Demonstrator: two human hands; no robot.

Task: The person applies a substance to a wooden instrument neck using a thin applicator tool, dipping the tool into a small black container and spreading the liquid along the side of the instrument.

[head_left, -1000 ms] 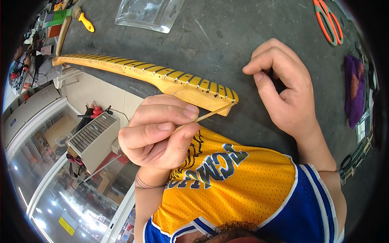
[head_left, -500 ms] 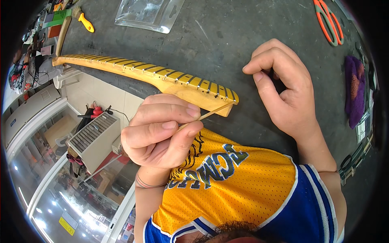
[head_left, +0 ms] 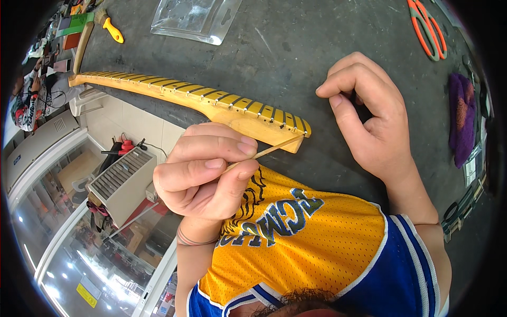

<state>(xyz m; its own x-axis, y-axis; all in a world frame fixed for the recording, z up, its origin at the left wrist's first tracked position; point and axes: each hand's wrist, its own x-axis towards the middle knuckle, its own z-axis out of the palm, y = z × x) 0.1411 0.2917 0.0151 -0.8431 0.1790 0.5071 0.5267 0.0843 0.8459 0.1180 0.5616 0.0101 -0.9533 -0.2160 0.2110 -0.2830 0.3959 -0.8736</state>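
A guitar neck (head_left: pixel 232 113) with a yellow fretboard, dark inlaid strips and metal frets lies along the table, its wide heel end closest to me. My left hand (head_left: pixel 206 171) pinches a thin wooden stick (head_left: pixel 277 147) between thumb and fingers. The stick's far tip meets the side of the neck near the last fret at the heel; whether it presses there I cannot tell. My right hand (head_left: pixel 369 108) rests on the table right of the heel, fingers loosely curled in and thumb near the index finger. Nothing shows in it.
On the dark table (head_left: pixel 285 63) lie a clear plastic package (head_left: pixel 195 21), a yellow-handled brush (head_left: pixel 112 30), orange-and-grey scissors (head_left: pixel 428 29) and a purple cloth (head_left: pixel 462 119). A glass-fronted cabinet (head_left: pixel 121 259) stands at the left, with a grey slatted box (head_left: pixel 121 182) on it.
My left hand has shifted slightly left and down the stick, whose tip stays at the neck's heel. At the far left, a person's arm now shows more. My right hand stays put.
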